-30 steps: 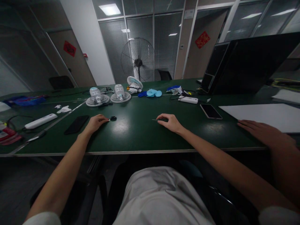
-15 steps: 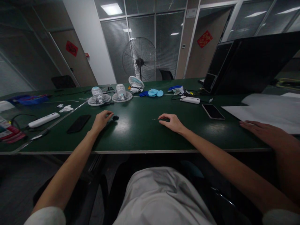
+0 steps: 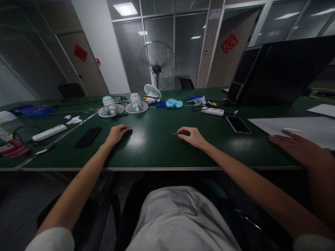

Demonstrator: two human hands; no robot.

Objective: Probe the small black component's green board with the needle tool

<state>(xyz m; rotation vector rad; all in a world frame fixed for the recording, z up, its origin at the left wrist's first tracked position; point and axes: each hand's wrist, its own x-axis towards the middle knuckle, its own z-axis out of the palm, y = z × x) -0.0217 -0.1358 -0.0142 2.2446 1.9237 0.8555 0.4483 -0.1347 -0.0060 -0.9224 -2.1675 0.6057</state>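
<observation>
My left hand (image 3: 117, 134) rests on the green table (image 3: 157, 153) with its fingers curled over a small black part (image 3: 129, 131), which is mostly hidden under the fingertips. My right hand (image 3: 191, 136) lies on the table to the right, its fingers closed on a thin screwdriver (image 3: 176, 133) whose metal tip points left. Two small white desk fans (image 3: 110, 108) (image 3: 135, 105) lie face down further back, a third fan (image 3: 151, 93) stands behind them.
A black phone (image 3: 88, 136) lies left of my left hand, another phone (image 3: 238, 124) to the right. Another person's hand (image 3: 298, 148) rests on white paper (image 3: 295, 125) at the right. White power banks (image 3: 48, 132) (image 3: 212, 111), blue fan blades (image 3: 172, 103) and a laptop (image 3: 274, 75) are around.
My left hand shifted right and closed over the small black part, which lay uncovered beside the fingertips before. The other person's paper moved. My right hand stayed still.
</observation>
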